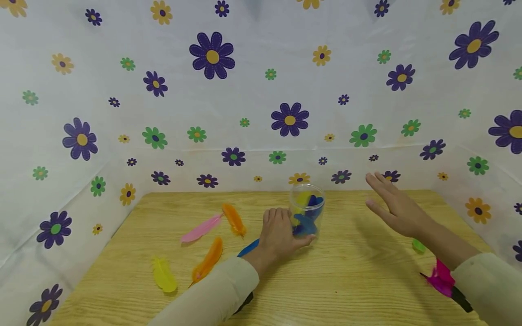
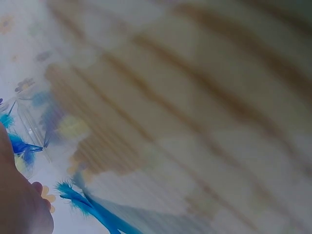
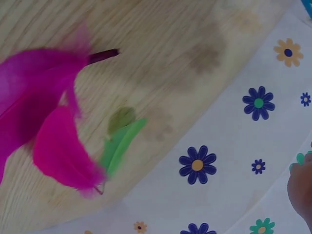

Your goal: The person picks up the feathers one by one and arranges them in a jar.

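Blue and yellow feathers (image 1: 306, 224) showed through the wall of a clear round jar (image 1: 299, 209) that stood near the back edge of the pale wood-grained bench (image 1: 350, 276). The left hand (image 1: 280, 231) had its grip round the jar's left side, thumb across the front, and a slim bright-blue feather (image 1: 248, 248) lay beside that wrist. Well apart to the right, the right hand (image 1: 395, 208) hung above the bench, its grip wide and its fingers straight. Farther left lay a pale pink feather (image 1: 201, 228), two curved orange feathers (image 1: 209, 259) and a fluffy yellow feather (image 1: 164, 275); near the right sleeve (image 1: 489, 283) lay a small green feather (image 1: 418, 246) and some magenta feathers (image 1: 441, 277). White flower-printed cloth (image 1: 244, 90) rose behind the bench
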Available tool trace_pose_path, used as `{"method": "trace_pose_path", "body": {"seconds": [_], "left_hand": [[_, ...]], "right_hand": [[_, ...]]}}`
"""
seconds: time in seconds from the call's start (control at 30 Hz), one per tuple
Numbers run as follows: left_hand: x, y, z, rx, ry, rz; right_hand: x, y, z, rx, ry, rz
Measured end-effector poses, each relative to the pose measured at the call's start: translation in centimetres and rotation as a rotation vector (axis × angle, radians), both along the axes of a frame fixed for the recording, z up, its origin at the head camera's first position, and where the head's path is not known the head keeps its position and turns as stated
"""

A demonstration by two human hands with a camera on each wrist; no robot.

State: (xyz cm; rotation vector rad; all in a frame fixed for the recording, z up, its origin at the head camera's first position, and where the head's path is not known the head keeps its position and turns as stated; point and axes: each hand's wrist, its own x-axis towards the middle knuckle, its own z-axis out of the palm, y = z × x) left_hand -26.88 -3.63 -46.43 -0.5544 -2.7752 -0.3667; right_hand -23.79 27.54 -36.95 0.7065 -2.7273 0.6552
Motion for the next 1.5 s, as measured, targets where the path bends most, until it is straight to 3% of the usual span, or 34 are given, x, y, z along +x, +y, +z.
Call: {"method": "trace_pose_path", "body": {"seconds": [0.3, 0.5, 0.87, 1.23, 1.5], "left_hand": [[0.1, 0.0, 0.1, -0.035, 0.02, 0.006], [0.1, -0.1, 0.1, -0.028, 0.02, -0.001], [0.1, 0.1, 0.2, -0.034, 0.002, 0.008], [0.1, 0.0, 0.1, -0.029, 0.012, 0.004], [-0.1, -0.1, -0.1, -0.025, 0.013, 0.002]], "right_hand": [[0.0, 2.6, -1.9, 0.182, 0.1, -0.044], [0.2, 4.7, -3.3, 0.253, 0.052, -0.131], [1.1, 8.6, -6.1, 0.363, 0.058, -0.154], [2.0, 11.0, -7.9, 0.428, -0.041, -0.194], [3.1, 11.8, -9.2, 0.32, -0.203, -0.206]]}}
